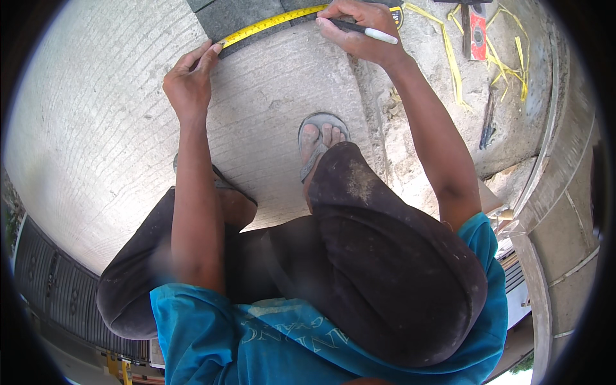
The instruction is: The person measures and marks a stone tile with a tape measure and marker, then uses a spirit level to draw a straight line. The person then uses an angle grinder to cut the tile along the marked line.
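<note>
My left hand pinches the end of a yellow tape measure between thumb and fingers. The blade stretches to the right across dark grey slabs at the top edge of the view, close to their near edge. In my right hand is a black marker with a white end, its white end pointing right. The right fingers are at the far part of the blade. Behind that hand, the yellow-and-black tape case is partly hidden.
Yellow plastic strapping lies loose at the right, with a red tool with a dark bar among it. A slim dark tool rests nearer. My sandaled foot is on the ridged concrete. A raised curb curves along the right.
</note>
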